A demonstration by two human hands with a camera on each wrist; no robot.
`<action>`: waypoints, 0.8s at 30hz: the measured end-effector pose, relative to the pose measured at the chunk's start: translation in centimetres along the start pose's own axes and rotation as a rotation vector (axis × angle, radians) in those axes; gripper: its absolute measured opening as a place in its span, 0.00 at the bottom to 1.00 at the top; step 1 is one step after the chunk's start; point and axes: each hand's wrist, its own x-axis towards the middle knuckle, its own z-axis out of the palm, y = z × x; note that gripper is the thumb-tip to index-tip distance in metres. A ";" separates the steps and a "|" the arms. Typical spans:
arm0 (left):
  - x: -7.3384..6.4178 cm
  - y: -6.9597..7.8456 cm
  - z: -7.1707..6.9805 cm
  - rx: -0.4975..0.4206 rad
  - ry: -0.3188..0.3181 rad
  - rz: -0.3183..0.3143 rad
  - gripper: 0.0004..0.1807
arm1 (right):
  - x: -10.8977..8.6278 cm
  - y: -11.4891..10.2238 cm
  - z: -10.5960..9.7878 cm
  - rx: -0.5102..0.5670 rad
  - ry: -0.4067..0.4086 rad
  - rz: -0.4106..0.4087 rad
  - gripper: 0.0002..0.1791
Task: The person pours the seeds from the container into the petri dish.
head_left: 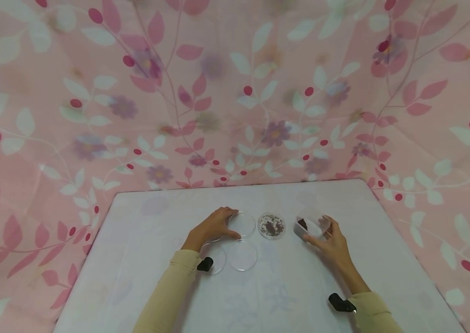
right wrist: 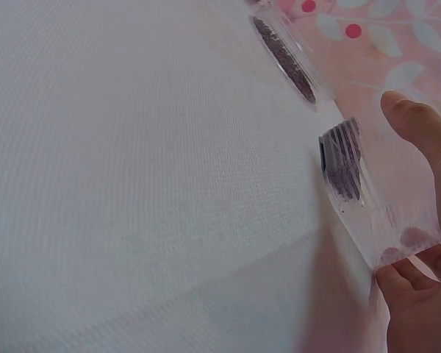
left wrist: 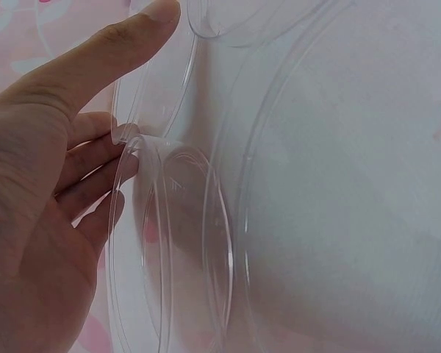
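Note:
My left hand [head_left: 215,226] grips a clear round petri dish [head_left: 244,225] by its edge, thumb on the near side and fingers on the far side. In the left wrist view, another clear dish [left wrist: 187,265] lies just below these fingers. My right hand [head_left: 335,243] holds a clear rectangular plastic box [head_left: 315,221] across its sides. Dark soil [right wrist: 344,162] sits at one end of the box, which looks tilted in the head view. Between the hands, a petri dish with scattered dark soil [head_left: 271,226] rests on the table.
Two clear round dishes, a right one [head_left: 242,255] and a left one [head_left: 217,259], lie nearer me, the left one partly behind my wrist. A white cloth covers the table [head_left: 301,286]. Pink floral fabric [head_left: 226,92] hangs behind and at both sides.

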 end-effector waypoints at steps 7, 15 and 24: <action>-0.1 0.1 0.0 0.008 -0.001 0.003 0.50 | 0.1 0.0 0.1 -0.021 0.002 0.007 0.58; -0.2 0.4 -0.2 0.014 0.004 0.024 0.49 | 0.1 -0.3 -0.1 -0.027 0.006 -0.009 0.57; -0.4 0.6 -0.3 -0.007 -0.001 0.001 0.49 | 0.6 -0.7 -0.4 -0.049 0.024 -0.018 0.57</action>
